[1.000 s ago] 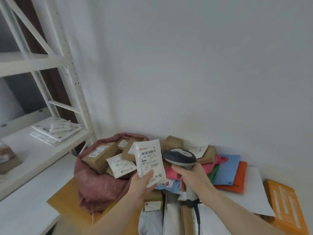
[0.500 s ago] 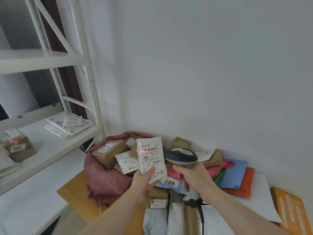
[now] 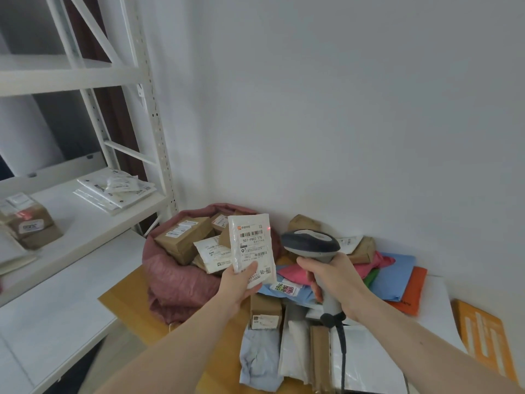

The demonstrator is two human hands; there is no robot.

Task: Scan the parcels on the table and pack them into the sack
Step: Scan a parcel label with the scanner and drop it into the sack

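Note:
My left hand holds a small white parcel upright by its lower edge, label facing me. My right hand grips the handle of a grey barcode scanner, whose head points left at the parcel. A red dot of light sits by the parcel's upper right edge. Behind the parcel stands the dark red sack, open and holding several brown boxes and a white packet. More parcels lie on the table below and right of my hands: brown boxes, white and grey bags, coloured mailers.
A white metal shelf rack stands at the left with flat white packets and a taped brown box on it. An orange box lies at the table's right edge. The white wall closes off the back.
The view has swung further left, showing more of the shelf. My hands keep the parcel and scanner together; the scanner's red light has moved from the barcode to the parcel's upper right edge.

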